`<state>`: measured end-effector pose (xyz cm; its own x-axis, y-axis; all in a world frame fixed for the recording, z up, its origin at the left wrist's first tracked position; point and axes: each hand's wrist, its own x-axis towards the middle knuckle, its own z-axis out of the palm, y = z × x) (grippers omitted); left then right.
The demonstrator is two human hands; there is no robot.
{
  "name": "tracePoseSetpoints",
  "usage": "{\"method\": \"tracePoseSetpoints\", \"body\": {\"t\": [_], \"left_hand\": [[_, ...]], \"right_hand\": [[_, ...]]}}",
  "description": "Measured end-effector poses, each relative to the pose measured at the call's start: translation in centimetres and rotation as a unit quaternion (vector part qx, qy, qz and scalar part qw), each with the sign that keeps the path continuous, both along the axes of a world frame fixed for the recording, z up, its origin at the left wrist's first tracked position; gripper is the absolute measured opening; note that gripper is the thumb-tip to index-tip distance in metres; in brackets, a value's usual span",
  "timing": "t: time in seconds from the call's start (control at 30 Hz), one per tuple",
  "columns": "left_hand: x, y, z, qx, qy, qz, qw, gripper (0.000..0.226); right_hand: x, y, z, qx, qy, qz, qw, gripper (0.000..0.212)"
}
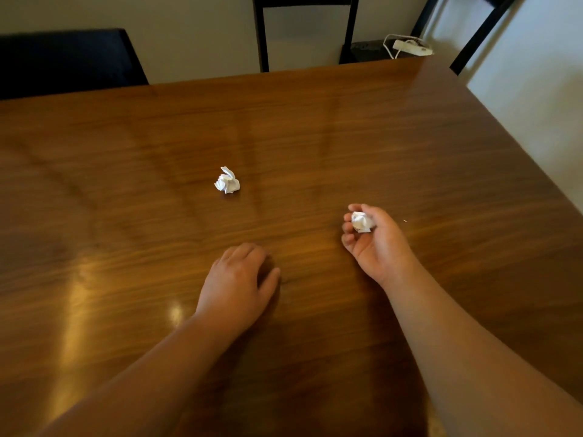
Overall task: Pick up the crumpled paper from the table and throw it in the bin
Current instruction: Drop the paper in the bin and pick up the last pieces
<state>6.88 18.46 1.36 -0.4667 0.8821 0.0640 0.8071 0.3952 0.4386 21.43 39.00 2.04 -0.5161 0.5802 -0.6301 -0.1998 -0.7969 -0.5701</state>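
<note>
My right hand (377, 244) hovers over the wooden table (347, 137), fingers curled around a small white crumpled paper ball (362, 221). A second crumpled paper ball (227, 182) lies loose on the table, further out and to the left of that hand. My left hand (238, 283) rests palm down on the table, fingers slightly apart, holding nothing, well short of the loose ball. No bin is in view.
A dark chair (63, 61) stands at the table's far left and a black-framed chair (306, 29) at the far middle. A white power strip (411, 47) with its cord lies beyond the far right corner. The table's right edge runs diagonally toward me.
</note>
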Motion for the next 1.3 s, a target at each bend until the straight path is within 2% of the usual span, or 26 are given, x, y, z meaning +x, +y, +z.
{"method": "tracePoseSetpoints", "body": {"t": [0.13, 0.27, 0.37, 0.43, 0.6, 0.7, 0.8, 0.87, 0.93, 0.97, 1.03, 1.1, 1.17, 1.2, 1.3], "left_hand": [[-4.0, 1.5, -0.2, 0.04, -0.007, 0.101, 0.994, 0.031], [-7.8, 4.5, 0.2, 0.047, -0.038, 0.208, 0.976, 0.053], [-10.0, 6.6, 0.3, 0.001, -0.03, 0.183, 0.983, 0.071], [-11.1, 7.7, 0.4, -0.032, -0.003, 0.139, 0.99, 0.073], [-12.2, 8.7, 0.3, -0.08, 0.075, 0.052, 0.993, 0.045], [-12.2, 8.5, 0.5, -0.079, 0.083, 0.023, 0.993, 0.034], [-10.6, 7.9, 0.8, -0.021, 0.005, 0.038, 0.999, 0.025], [-9.9, 5.7, 1.8, 0.022, -0.1, 0.086, 0.991, 0.015], [-9.0, 3.2, 2.2, 0.042, -0.266, 0.139, 0.953, 0.011], [-8.1, 2.5, 2.0, 0.053, -0.349, 0.165, 0.921, 0.016], [-6.4, 1.1, 2.2, 0.069, -0.499, 0.215, 0.837, 0.022], [-5.0, -1.3, 2.9, 0.099, -0.627, 0.254, 0.729, 0.024], [-3.8, -4.2, 3.5, 0.127, -0.715, 0.285, 0.625, 0.026], [-3.2, -5.4, 3.8, 0.133, -0.743, 0.299, 0.584, 0.028], [-1.4, -9.0, 4.7, 0.134, -0.789, 0.323, 0.505, 0.034]], "right_hand": [[-0.4, 0.3, -0.4, 0.002, -0.018, -0.027, 0.999, 0.02], [-1.2, 0.4, -0.6, -0.007, -0.07, -0.043, 0.997, 0.021], [-1.6, 0.5, -0.7, -0.001, -0.08, -0.049, 0.996, 0.02], [-1.6, 0.6, -0.8, 0.003, -0.08, -0.05, 0.996, 0.02], [-1.7, 0.7, -0.9, 0.013, -0.099, -0.035, 0.994, 0.018], [-1.7, 0.9, -1.0, 0.02, -0.106, -0.033, 0.994, 0.019], [-1.4, 1.3, -0.8, 0.023, -0.114, -0.035, 0.993, 0.02], [-1.9, 0.7, -0.2, 0.026, -0.118, -0.027, 0.992, 0.021], [-2.2, -0.1, 0.5, 0.024, -0.121, -0.029, 0.992, 0.021], [-2.0, 0.1, 0.5, 0.025, -0.121, -0.031, 0.992, 0.022], [-1.7, 0.5, 0.2, 0.036, -0.116, -0.027, 0.992, 0.022], [-1.6, -0.2, 0.7, 0.047, -0.121, -0.027, 0.991, 0.022], [-1.5, -1.9, 1.3, 0.042, -0.144, -0.03, 0.988, 0.021], [-1.3, -2.9, 1.4, 0.032, -0.151, -0.032, 0.988, 0.021], [0.4, -7.5, 1.8, -0.01, -0.162, -0.017, 0.987, 0.022]]}}
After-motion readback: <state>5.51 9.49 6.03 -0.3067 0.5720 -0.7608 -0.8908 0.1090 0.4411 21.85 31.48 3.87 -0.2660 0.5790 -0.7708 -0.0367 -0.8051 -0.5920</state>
